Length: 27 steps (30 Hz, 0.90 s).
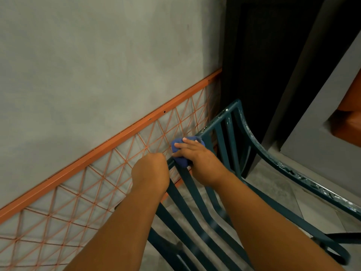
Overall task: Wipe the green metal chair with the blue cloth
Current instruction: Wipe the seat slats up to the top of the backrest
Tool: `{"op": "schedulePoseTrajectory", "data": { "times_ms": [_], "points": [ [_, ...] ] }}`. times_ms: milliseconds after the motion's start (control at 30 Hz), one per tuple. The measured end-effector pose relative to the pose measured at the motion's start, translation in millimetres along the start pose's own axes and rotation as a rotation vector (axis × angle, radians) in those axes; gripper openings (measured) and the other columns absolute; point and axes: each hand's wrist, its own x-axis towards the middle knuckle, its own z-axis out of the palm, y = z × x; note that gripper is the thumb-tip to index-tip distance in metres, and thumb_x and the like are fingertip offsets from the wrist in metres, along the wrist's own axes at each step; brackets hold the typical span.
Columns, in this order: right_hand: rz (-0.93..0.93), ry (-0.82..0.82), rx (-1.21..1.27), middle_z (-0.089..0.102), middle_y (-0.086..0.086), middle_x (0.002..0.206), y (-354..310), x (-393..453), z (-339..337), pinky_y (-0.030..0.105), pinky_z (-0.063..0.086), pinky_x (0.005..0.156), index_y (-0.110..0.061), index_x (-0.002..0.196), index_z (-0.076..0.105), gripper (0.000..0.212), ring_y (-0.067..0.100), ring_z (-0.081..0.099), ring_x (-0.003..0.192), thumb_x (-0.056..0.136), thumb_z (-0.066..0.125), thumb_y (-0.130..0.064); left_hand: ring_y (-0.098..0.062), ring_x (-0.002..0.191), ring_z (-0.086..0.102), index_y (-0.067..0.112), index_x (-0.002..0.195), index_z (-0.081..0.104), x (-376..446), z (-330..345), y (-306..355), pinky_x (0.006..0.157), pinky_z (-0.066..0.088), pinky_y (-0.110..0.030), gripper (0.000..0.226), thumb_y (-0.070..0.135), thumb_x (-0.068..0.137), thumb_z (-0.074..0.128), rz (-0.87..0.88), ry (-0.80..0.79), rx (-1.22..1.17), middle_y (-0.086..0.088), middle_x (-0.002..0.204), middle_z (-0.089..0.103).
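The green metal chair (228, 130) fills the lower right, its slatted back and seat below me and a chipped, curved armrest (293, 169) running off to the right. My right hand (199, 159) presses the bunched blue cloth (180, 151) onto the top rail of the chair's back, near its left end. My left hand (150, 171) is closed around the left corner of that rail, just left of the cloth. Its fingers are hidden behind the back of the hand.
An orange metal rail with a mesh of orange triangles (97, 184) runs along the grey wall (97, 65) right behind the chair. A dark doorway (263, 55) opens at the upper right, beside a grey wall. Grey floor tiles (273, 184) show through the chair.
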Motion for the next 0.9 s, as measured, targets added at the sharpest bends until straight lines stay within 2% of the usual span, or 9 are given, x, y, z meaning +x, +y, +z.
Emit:
{"op": "schedulePoseTrajectory", "data": {
  "times_ms": [200,300,367,467,567,633,733,800,900],
  "points": [
    [0.194,0.037,-0.188,0.032,0.002,0.154,-7.8,22.1,-9.6,0.038,0.005,0.12,-0.018,0.127,0.056,0.051,0.02,0.011,0.147,0.079,0.06,0.0,-0.02,0.08,0.063,0.01,0.097,0.065,-0.6,5.8,-1.5,0.064,0.045,-0.026,0.01,0.009,0.087,0.062,0.019,0.04,-0.02,-0.004,0.083,0.06],
    [0.119,0.05,-0.088,0.04,0.002,0.149,-21.3,10.9,2.0,0.044,0.006,0.121,-0.015,0.127,0.057,0.045,0.02,0.013,0.146,0.084,0.064,-0.026,-0.016,0.066,0.052,0.012,0.092,0.063,0.2,6.9,-0.5,0.058,0.042,-0.026,0.004,0.013,0.088,0.061,0.014,0.086,-0.011,0.0,0.067,0.044],
    [0.057,0.023,0.041,0.047,-0.002,0.145,-21.1,1.5,0.6,0.039,0.008,0.121,-0.017,0.119,0.064,0.039,0.015,0.02,0.145,0.086,0.066,-0.038,-0.016,0.064,0.049,0.014,0.091,0.063,1.2,6.9,-0.6,0.056,0.04,-0.027,0.004,0.017,0.089,0.06,0.01,0.088,-0.024,0.0,0.068,0.045],
    [0.067,0.032,0.081,0.055,-0.003,0.139,-4.7,-0.3,-14.8,0.042,0.027,0.117,-0.02,0.107,0.071,0.019,0.013,0.035,0.139,0.089,0.065,-0.021,-0.016,0.063,0.051,0.015,0.092,0.065,3.5,11.1,-4.8,0.057,0.041,-0.026,0.007,0.013,0.087,0.061,-0.006,0.084,-0.057,-0.001,0.07,0.05],
    [0.234,0.064,0.087,0.051,0.004,0.14,-0.9,8.2,-32.8,0.037,0.036,0.11,-0.021,0.125,0.058,0.036,0.021,0.042,0.132,0.092,0.058,-0.008,-0.015,0.065,0.052,0.014,0.095,0.068,5.9,15.6,-9.8,0.06,0.044,-0.025,0.01,0.013,0.087,0.062,-0.005,0.08,-0.105,-0.002,0.076,0.058],
    [0.272,0.098,0.027,0.051,0.007,0.138,-2.6,14.8,-30.9,0.029,0.033,0.106,-0.012,0.123,0.059,0.033,0.02,0.042,0.13,0.093,0.054,-0.002,-0.014,0.065,0.052,0.013,0.094,0.068,6.1,16.4,-11.0,0.06,0.043,-0.024,0.009,0.013,0.087,0.062,0.001,0.077,-0.114,-0.002,0.078,0.06],
    [0.127,0.106,-0.101,0.052,0.006,0.139,-17.2,13.5,-9.5,0.031,0.022,0.116,-0.007,0.114,0.066,0.03,0.02,0.041,0.133,0.088,0.057,0.004,-0.015,0.065,0.054,0.015,0.092,0.068,5.6,14.9,-9.8,0.058,0.043,-0.025,0.007,0.015,0.086,0.064,-0.003,0.085,-0.091,-0.001,0.076,0.06],
    [-0.009,0.045,-0.084,0.057,0.011,0.133,-19.3,7.3,6.7,0.041,0.028,0.115,-0.007,0.114,0.068,0.033,0.029,0.048,0.127,0.083,0.063,0.004,-0.016,0.068,0.057,0.016,0.094,0.067,6.1,13.3,-7.9,0.057,0.042,-0.026,0.008,0.018,0.086,0.064,-0.009,0.083,-0.059,-0.001,0.078,0.06],
    [-0.104,0.001,-0.104,0.054,0.006,0.138,-5.4,6.3,3.6,0.041,0.032,0.113,-0.014,0.123,0.062,0.042,0.025,0.046,0.13,0.083,0.064,-0.002,-0.017,0.069,0.056,0.017,0.096,0.066,6.7,12.0,-6.5,0.058,0.042,-0.026,0.009,0.02,0.088,0.063,-0.018,0.059,-0.045,-0.001,0.08,0.059]
  ]
}}
